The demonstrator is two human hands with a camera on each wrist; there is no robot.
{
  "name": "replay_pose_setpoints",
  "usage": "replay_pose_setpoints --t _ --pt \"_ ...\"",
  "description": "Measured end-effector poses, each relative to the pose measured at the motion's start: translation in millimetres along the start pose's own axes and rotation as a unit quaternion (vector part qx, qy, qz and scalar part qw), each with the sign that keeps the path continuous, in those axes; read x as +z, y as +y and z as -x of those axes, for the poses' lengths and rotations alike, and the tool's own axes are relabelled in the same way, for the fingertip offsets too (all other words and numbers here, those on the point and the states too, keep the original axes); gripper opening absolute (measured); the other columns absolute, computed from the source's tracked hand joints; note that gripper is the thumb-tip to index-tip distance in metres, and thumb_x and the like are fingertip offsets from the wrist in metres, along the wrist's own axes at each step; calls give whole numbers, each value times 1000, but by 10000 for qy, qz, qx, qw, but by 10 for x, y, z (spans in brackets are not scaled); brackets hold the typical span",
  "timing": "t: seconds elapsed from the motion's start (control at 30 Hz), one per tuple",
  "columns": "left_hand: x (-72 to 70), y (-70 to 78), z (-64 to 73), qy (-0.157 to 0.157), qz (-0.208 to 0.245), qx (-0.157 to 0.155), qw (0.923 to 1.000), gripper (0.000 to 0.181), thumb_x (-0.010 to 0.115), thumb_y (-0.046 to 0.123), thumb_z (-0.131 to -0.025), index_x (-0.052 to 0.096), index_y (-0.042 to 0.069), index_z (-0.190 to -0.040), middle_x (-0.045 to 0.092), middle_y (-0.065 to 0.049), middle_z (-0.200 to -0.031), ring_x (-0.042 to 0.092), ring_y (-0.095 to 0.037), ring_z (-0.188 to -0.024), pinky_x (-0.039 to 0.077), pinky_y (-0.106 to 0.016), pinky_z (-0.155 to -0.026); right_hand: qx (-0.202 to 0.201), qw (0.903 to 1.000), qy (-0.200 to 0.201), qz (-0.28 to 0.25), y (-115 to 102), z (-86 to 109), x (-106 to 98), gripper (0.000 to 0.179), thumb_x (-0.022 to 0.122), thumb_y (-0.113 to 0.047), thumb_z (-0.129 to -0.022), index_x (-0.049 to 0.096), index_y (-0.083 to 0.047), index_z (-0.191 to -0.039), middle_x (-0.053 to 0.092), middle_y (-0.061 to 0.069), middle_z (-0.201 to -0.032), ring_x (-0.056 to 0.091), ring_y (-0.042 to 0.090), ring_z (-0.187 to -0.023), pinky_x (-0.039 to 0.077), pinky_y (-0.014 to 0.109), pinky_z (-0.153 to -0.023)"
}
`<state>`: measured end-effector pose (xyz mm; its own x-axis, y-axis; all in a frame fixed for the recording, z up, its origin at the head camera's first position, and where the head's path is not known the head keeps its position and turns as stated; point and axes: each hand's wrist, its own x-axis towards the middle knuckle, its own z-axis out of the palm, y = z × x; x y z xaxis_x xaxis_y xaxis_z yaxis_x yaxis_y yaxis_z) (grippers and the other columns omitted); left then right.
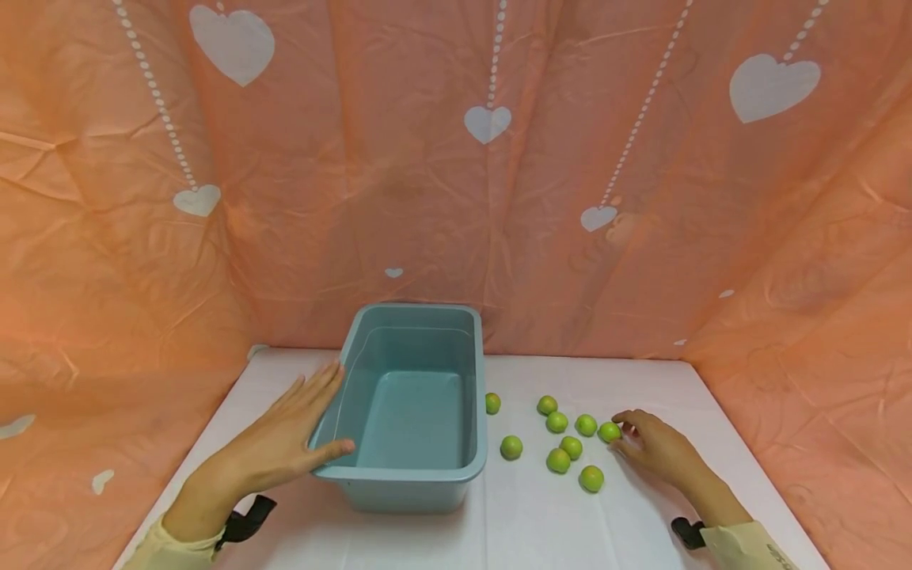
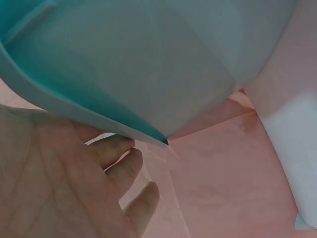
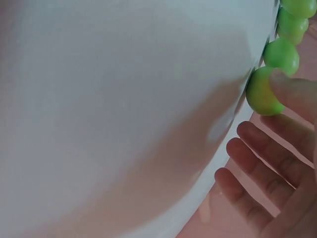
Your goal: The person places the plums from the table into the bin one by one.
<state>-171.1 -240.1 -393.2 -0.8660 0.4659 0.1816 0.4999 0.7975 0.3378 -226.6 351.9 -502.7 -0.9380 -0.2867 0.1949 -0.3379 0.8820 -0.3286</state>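
A grey-blue plastic tub (image 1: 413, 475) stands on the white tabletop. My left hand (image 1: 288, 439) rests against its left rim, fingers extended along the outside and thumb across the near corner. In the left wrist view the left hand (image 2: 74, 173) lies under the tub's rim (image 2: 74, 111). To the right of the tub, several small green limes (image 1: 558, 460) lie loose. With thumb and index finger, my right hand (image 1: 659, 447) pinches the rightmost lime (image 1: 609, 431), which is still on the table. The right wrist view shows the thumb on this lime (image 3: 262, 91), the other fingers spread.
An orange curtain (image 1: 541, 261) with white hearts hangs behind the table and at both sides. One lime (image 1: 492, 403) sits close to the tub's right wall. The white tablecloth (image 1: 541, 530) covers the table.
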Motion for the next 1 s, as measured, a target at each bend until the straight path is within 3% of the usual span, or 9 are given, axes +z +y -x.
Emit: replay_pose_setpoints --t 0.6,1.0 --pt "92 34 41 41 -85 26 10000 113 71 63 -97 17 -3 -170 12 -21 -179 16 -47 -163 -9 -17 -127 185 9998 -105 0 13 -58 32 31 87 -22 -91 74 -5 -114 67 -3 -93 61 15 -84 57 40 -73" --pt "84 53 44 65 39 62 10000 120 70 71 -93 18 -4 -169 14 -22 -178 16 -46 -163 -9 -10 -123 -294 9966 629 -435 -68 -173 -23 27 84 -8 -90 73 1 -113 69 4 -96 64 21 -87 57 43 -76"
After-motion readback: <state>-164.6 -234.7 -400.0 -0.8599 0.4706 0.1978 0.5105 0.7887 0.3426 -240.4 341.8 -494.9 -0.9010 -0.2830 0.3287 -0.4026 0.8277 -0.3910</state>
